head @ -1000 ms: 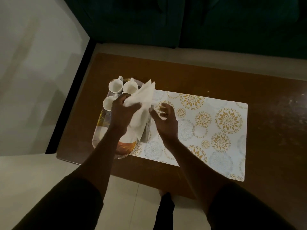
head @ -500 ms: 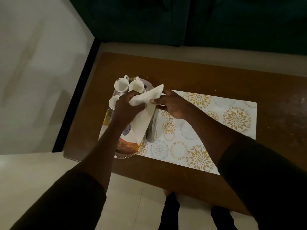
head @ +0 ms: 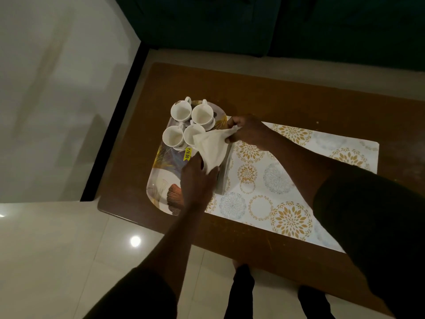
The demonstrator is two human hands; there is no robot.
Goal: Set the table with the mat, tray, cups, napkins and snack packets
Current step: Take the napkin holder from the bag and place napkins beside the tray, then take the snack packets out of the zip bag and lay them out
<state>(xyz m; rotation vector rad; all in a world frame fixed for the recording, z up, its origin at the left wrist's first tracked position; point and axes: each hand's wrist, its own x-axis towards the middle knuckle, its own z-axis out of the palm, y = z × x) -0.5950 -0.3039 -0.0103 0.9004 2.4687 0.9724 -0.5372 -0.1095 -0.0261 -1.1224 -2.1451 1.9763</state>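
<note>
Over the middle of the frame, both hands stretch one white napkin between them: the right hand pinches its upper corner, the left hand grips the lower end, seemingly to fold or smooth it before it is laid down. Beneath, at centre-left, the tray holds four white cups, all apparently empty, clustered at its far end. It overlaps the patterned mat on the brown table. No snack packets show.

A home living room: low wooden coffee table, dark sofa, tiled floor.
</note>
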